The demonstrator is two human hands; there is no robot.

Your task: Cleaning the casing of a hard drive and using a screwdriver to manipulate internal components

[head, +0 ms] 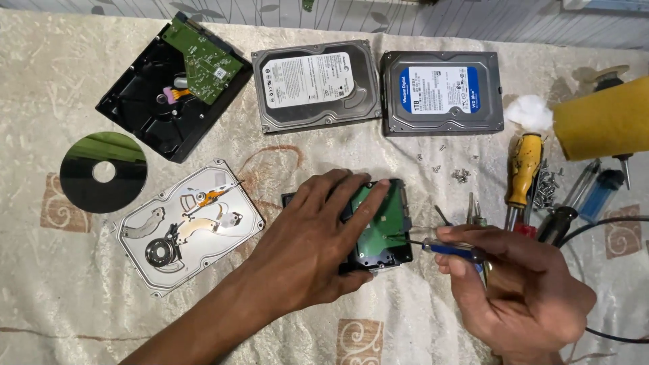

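Observation:
My left hand (316, 233) lies flat on a black hard drive (385, 226) that sits circuit-board side up on the cloth, fingers spread over its green board. My right hand (517, 284) grips a small blue-handled screwdriver (446, 248), whose thin tip touches the right edge of the green board. Part of the drive is hidden under my left palm.
An opened drive body (189, 226) and a loose shiny platter (103, 172) lie to the left. At the back are a black drive with a lifted green board (174, 84) and two sealed drives (314, 84) (441, 91). Screwdrivers (524, 172), loose screws (462, 176), cotton (529, 111) and a yellow roll (602, 122) sit right.

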